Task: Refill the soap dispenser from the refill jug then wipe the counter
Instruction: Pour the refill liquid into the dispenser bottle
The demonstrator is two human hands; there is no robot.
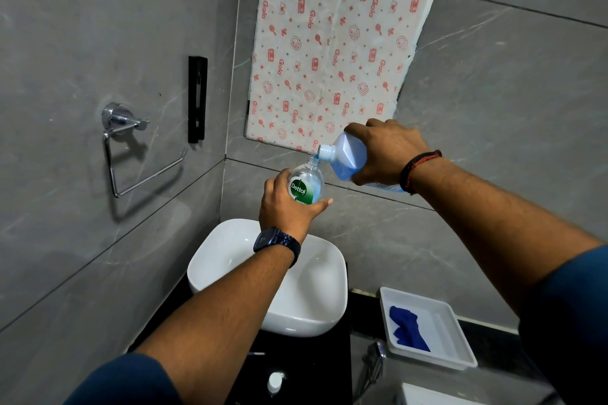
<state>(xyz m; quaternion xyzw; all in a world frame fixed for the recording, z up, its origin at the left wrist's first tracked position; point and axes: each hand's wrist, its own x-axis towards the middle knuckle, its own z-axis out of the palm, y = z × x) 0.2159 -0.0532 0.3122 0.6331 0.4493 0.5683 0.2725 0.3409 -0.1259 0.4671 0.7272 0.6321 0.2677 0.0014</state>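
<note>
Chrome glints from a wall-mounted towel ring (131,148) on grey marbled tile at far left, beside a slim black wall bracket (197,99), as a person refills soap over a glossy white rounded-square ceramic basin (316,299). The left hand (288,207), wrist banded by a dark blue watch (277,243), is wrapped closed around a clear plastic Dettol dispenser bottle (306,182) with a green label, held upright in the air above the basin, its pump off and its narrow neck open. Just right of it, the right hand (386,151), a red-and-black thread bracelet (418,171) at the wrist, is clamped around a translucent square-shouldered refill jug (348,158) of pale blue liquid, tipped so its white spout sits just above the bottle's mouth. A thin blue stream appears to run between them.

Done well, this step likely calls for a shallow tilt, the spout kept centred on the small opening, and the bottle steady over the basin so drips land in porcelain and not on the black counter (296,358). The dispenser looks only partly filled, so a slow pour should avoid overflow. A white round cap (275,382) lies on the counter below. At lower right, a crumpled blue cloth (408,329) waits in a shallow white plastic tray (460,358).
</note>
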